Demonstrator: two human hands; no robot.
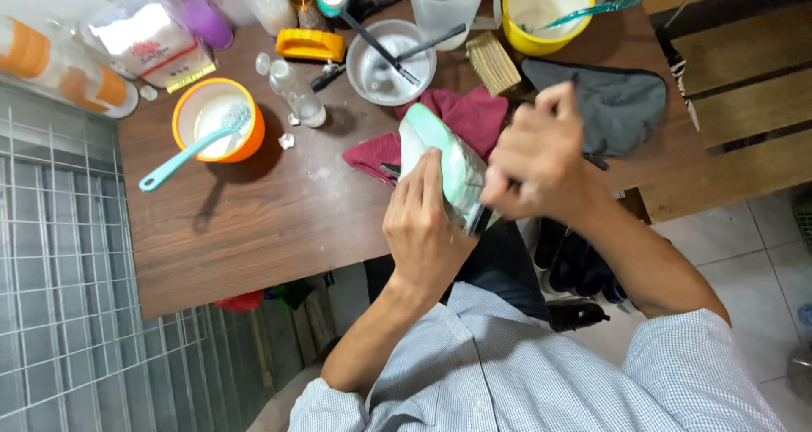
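Left hand (423, 229) grips white-green shoe (440, 161) above maroon cloth (469, 115); right hand (537, 157) closed on small tool, scrubbing underway, unfinished.

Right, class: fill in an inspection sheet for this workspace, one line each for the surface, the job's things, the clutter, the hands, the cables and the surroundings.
Surface: brown wooden table, crowded along its far edge.
Job's things: mint-green and white shoe, held above the maroon cloth.
Clutter: orange bowl with a teal brush; white bowl; yellow bowl; small clear bottle; grey cloth.
Hands: left hand grips the shoe; right hand is closed at its side, what it holds is hidden.
Cables: nothing seen.
Surroundings: wire grid on the left, tiled floor, dark shoes under the table.
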